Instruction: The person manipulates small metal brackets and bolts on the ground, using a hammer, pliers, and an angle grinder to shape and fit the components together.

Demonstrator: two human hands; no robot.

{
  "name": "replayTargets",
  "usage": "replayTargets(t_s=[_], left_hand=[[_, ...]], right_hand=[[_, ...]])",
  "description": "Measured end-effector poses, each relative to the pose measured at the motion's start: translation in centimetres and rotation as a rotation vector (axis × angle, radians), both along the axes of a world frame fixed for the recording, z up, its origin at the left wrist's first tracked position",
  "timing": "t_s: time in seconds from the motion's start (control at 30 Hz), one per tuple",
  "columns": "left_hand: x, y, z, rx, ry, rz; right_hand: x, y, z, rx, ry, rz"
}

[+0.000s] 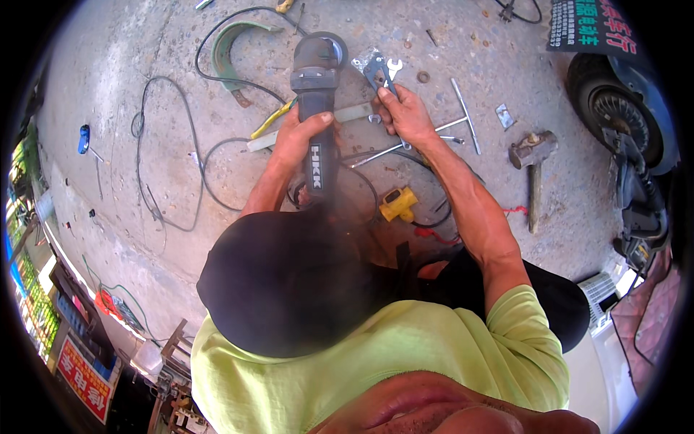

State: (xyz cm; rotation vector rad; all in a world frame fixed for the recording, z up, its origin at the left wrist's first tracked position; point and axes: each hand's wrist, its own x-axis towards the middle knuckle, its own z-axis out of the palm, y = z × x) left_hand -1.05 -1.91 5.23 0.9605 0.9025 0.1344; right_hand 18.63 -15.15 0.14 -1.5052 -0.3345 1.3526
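Observation:
A black angle grinder (316, 79) points away from me, its round head at the far end. My left hand (298, 137) is closed around the grinder's body. My right hand (406, 116), just to the right, pinches a dark blue-grey metal tool (377, 72) between thumb and fingers; its exact kind is hard to make out. Against that tool lies the bright open end of a spanner (394, 66), and another spanner end (374, 118) shows by my right fingers. A pale flat bar (356, 112) lies behind the grinder. Yellow-handled pliers (273, 119) sit beside my left hand.
A T-handled wrench (467, 119) and a mallet (534, 166) lie on the concrete to the right, near a scooter wheel (614, 108). Black cable (196, 184) loops across the left. A yellow block (398, 205) is near my legs; a green curved strip (223, 54) lies far left.

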Motion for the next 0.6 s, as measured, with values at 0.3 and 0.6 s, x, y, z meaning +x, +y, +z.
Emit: replayTargets(t_s=[0.3,0.6], left_hand=[[-0.36,-0.60,0.18,0.005,0.009,-0.072],[0.35,-0.37,0.42,0.004,0.014,-0.103]], right_hand=[[0.03,0.07,-0.44,0.000,0.001,0.010],[0.27,0.06,-0.17,-0.043,-0.100,0.098]])
